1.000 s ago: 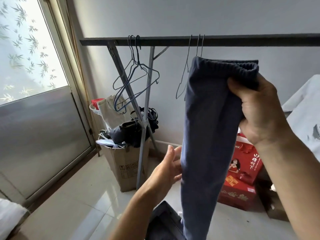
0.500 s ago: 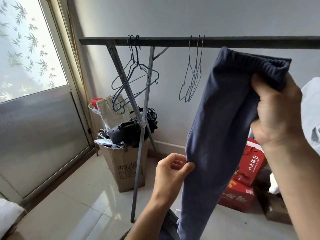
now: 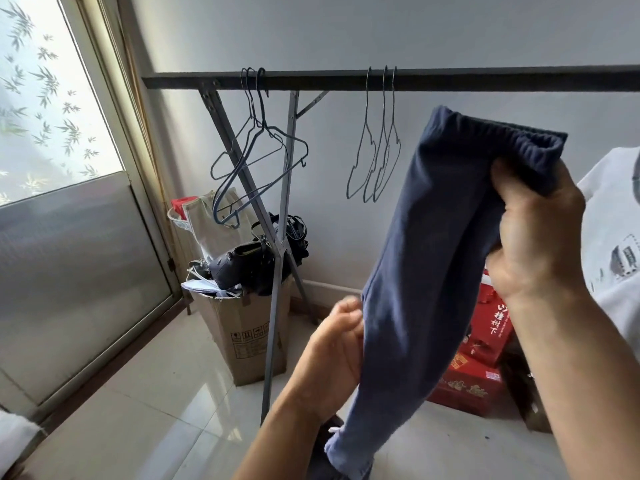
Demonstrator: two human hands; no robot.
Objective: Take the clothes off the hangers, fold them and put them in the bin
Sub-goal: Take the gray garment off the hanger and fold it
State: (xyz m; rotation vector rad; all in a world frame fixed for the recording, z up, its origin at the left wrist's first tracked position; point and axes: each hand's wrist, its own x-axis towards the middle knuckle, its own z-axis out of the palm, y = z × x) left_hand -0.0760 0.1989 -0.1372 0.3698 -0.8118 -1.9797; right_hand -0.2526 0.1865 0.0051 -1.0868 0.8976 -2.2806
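Left hand (image 3: 337, 344), low, fingers curled, pinches the navy blue knit trousers (image 3: 426, 254) at mid-length; right hand (image 3: 533, 233), raised, clenches their ribbed waistband. Risk: the loose lower legs swing and skew the fold. Beyond both hands, bare thin wire hangers (image 3: 375, 161)

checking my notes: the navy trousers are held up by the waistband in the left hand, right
Not quite: the head view shows the right hand gripping the waistband of the navy trousers and holding them up. The left hand grips them lower down, at the edge.

Floor (image 3: 156, 410) with cardboard box (image 3: 242, 334), red cartons (image 3: 467, 386)
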